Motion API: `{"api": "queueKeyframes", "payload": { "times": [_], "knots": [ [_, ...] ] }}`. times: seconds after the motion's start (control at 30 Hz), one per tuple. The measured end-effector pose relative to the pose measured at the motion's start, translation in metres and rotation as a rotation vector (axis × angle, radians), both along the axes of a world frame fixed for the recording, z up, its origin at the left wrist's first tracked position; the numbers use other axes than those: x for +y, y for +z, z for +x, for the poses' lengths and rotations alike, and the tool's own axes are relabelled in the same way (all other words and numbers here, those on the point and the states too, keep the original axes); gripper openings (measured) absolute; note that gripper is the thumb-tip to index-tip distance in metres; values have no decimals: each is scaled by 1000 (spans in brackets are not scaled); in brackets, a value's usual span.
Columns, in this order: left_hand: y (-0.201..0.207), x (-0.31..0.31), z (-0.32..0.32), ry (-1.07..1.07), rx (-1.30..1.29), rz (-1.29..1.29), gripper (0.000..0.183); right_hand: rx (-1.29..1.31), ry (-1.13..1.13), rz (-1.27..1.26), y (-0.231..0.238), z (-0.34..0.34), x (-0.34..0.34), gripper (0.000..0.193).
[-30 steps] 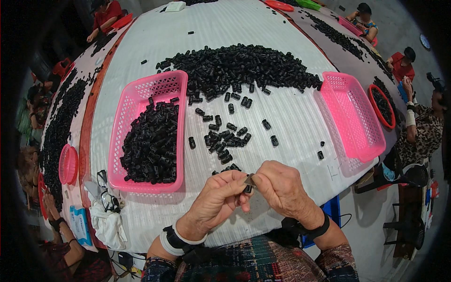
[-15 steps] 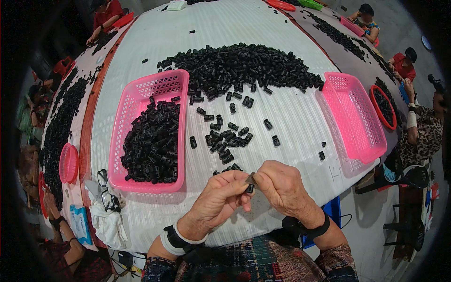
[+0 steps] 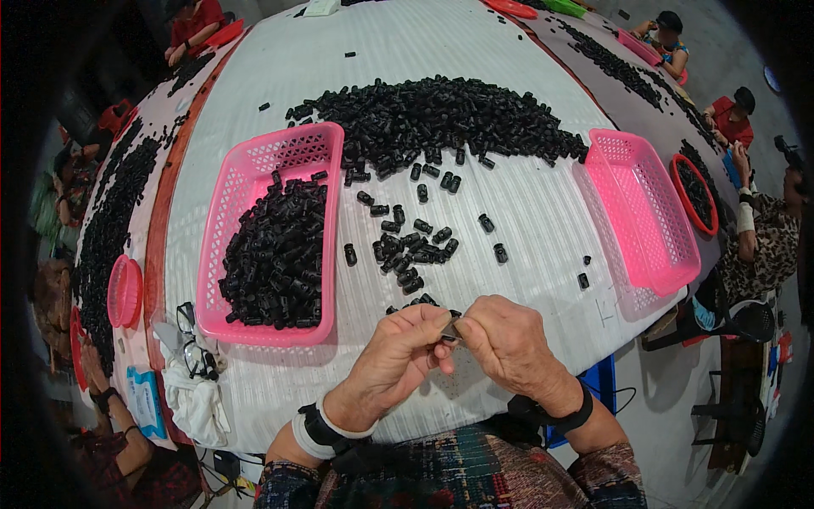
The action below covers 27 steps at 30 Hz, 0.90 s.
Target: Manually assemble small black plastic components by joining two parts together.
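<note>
Over the table's near edge my left hand (image 3: 398, 356) pinches a small black plastic piece (image 3: 449, 336) that looks like a cord lock. My right hand (image 3: 509, 341) presses against it, thumb and forefinger closed on something mostly hidden between the fingertips. Just beyond my fingers lie a few more black cord locks (image 3: 415, 301), with a loose cluster (image 3: 411, 252) farther out. A large heap of cord locks (image 3: 441, 119) spreads across the middle of the table. To the left, a pink basket (image 3: 333, 212) is partly filled with the same pieces.
An upright pink basket (image 3: 623, 191) stands at the right with nothing in it. Glasses (image 3: 199, 360) and a white cloth (image 3: 199, 407) lie at the left edge, near a blue packet (image 3: 146, 403). Other people sit at both side tables with black pieces.
The small flat pointed tool seen earlier at my right fingertips is now mostly hidden. My right hand has lowered slightly and turned against the cord lock; the left stays nearly still.
</note>
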<state>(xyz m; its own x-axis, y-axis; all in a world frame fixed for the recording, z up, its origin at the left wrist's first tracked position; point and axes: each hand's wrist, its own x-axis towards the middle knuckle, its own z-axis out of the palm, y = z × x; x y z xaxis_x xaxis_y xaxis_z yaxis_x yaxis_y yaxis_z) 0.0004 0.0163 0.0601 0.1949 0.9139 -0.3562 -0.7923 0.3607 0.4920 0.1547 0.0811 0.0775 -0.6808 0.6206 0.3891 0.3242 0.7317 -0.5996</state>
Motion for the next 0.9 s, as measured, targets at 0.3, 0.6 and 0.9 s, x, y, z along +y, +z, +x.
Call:
{"api": "queueKeyframes", "payload": {
  "times": [0.3, 0.6, 0.9],
  "knots": [
    [8, 0, 1, -64, -94, 36, 14, 160, -8, -172, 6, -1, 4, 18],
    [9, -1, 2, -91, -137, 33, 13, 130, -25, -139, 3, -2, 1, 17],
    [1, 0, 0, -88, -113, 25, 12, 74, -71, -27, -1, -2, -2, 15]
  ]
}}
